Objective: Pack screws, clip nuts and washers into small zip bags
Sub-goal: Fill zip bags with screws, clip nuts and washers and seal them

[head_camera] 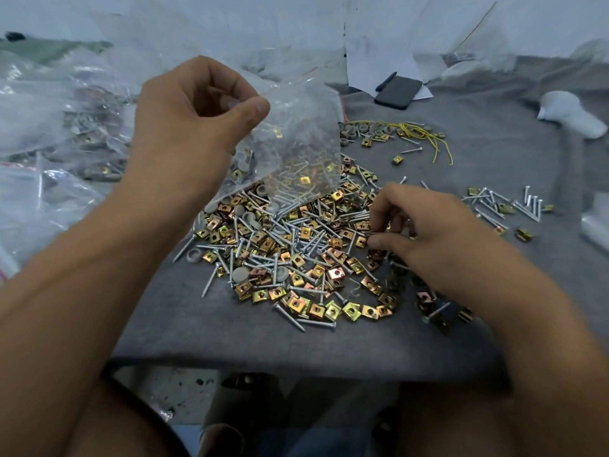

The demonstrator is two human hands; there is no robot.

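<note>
My left hand (194, 113) pinches the top edge of a small clear zip bag (296, 140) and holds it up above the heap; a few screws, clip nuts and grey washers lie inside it. Below spreads a heap of gold clip nuts (296, 258), silver screws (290, 222) and grey round washers (240, 273) on the grey cloth (204, 321). My right hand (418, 225) is down on the right side of the heap, thumb and fingertips pinching small parts there; what it holds is partly hidden.
Filled and empty plastic bags (49, 127) pile up at the left. A black phone (398, 92) and white papers lie at the back. Yellow wire ties (425, 136), more washers and a row of screws (514, 206) sit at the right. The table's front edge runs below the heap.
</note>
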